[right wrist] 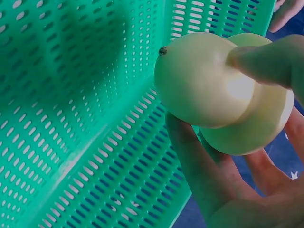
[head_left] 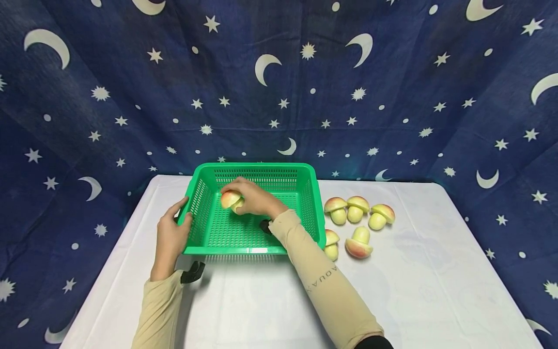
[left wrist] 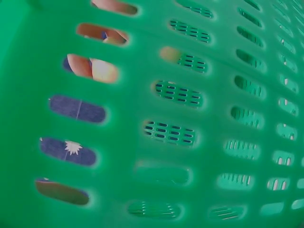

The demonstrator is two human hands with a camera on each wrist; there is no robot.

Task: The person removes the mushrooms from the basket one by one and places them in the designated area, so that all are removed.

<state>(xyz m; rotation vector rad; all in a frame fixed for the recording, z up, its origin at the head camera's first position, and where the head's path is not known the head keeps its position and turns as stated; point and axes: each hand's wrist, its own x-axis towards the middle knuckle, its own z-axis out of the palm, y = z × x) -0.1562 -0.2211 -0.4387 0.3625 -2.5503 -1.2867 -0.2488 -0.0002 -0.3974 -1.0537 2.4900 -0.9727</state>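
My right hand [head_left: 255,196] holds a toy mushroom [head_left: 231,199], with a red-and-yellow cap and pale stem, inside the green plastic basket [head_left: 248,250]. In the right wrist view, the thumb presses the side of the pale mushroom [right wrist: 204,80] while the other fingers curl beneath it. At the basket's left side, my left hand [head_left: 172,236] grips the rim, fingers along the outside and thumb at the edge. Only the slotted basket wall [left wrist: 128,114] fills most of the left wrist view, and parts of the right hand show through its holes.
Several more toy mushrooms [head_left: 358,210] stand or lie to the right of the basket, one of them cap down [head_left: 359,247] and one partly hidden by the basket's right rim. A white cloth [head_left: 431,271] covers the table. Behind hangs a dark blue curtain [head_left: 305,72] with moons and stars.
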